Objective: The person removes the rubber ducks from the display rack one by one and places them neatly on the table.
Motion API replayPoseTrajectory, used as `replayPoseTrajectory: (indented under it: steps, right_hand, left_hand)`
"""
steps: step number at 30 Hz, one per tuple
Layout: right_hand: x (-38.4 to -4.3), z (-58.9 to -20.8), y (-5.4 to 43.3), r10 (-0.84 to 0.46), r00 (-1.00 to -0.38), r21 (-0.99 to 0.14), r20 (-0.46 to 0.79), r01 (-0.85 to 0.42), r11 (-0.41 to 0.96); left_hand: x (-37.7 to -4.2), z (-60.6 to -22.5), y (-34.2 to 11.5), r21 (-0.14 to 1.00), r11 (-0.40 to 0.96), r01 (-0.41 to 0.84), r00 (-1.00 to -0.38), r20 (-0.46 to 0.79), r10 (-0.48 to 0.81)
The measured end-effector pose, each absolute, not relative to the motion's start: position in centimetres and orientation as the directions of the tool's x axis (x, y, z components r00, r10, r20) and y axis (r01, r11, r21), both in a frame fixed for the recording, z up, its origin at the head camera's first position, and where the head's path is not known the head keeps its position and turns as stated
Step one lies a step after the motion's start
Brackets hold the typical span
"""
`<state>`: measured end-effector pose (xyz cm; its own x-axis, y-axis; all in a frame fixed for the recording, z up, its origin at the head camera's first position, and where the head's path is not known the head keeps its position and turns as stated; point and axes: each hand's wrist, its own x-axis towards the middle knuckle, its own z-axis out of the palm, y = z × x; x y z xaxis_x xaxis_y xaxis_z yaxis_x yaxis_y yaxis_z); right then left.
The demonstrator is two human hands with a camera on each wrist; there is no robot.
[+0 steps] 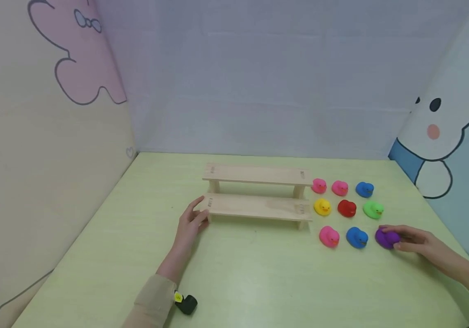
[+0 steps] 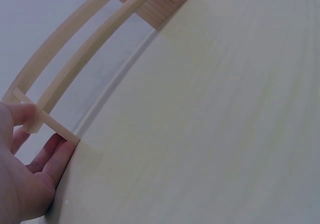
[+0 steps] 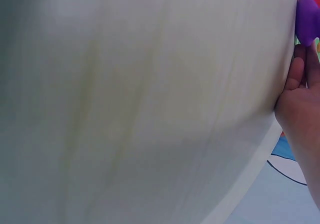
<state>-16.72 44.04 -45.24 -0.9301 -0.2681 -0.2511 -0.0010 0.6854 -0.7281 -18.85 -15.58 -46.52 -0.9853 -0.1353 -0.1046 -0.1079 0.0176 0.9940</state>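
A two-step wooden shelf (image 1: 259,206) stands on the table, its upper board behind the lower one. At its left end is my left hand (image 1: 192,223), which holds the lower step; the left wrist view shows the thumb at the board's end and the other fingers (image 2: 60,159) low along the side leg. Over on the right, my right hand (image 1: 419,243) has thumb and fingers about a purple rubber duck (image 1: 386,238), which sits at the right end of the front row. In the right wrist view the purple duck (image 3: 307,21) is partly cut off.
Right of the shelf, rubber ducks stand in three rows: a pink duck (image 1: 329,237) and a blue duck (image 1: 357,238) in front, yellow (image 1: 322,207), red (image 1: 347,208) and green (image 1: 373,209) ducks in the middle, pink and blue behind. A black device (image 1: 187,304) sits by the left sleeve.
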Motion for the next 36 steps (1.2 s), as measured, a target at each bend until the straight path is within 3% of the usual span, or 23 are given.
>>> replayPoseTrajectory:
  steps: [28, 36]
  right_hand:
    - [-16.26, -45.33, 44.41, -0.27, -0.932, -0.75, -0.243, 0.004, 0.661]
    - [-16.1, -45.41, 44.49, -0.306, -0.935, -0.785, -0.178, -0.053, 0.618]
  left_hand:
    - [-19.01, -46.72, -15.16, 0.993, 0.012, -0.12, -0.985, -0.117, -0.126]
    - [-19.03, -46.75, -15.1, 0.991, 0.014, -0.133, -0.982, -0.13, -0.134]
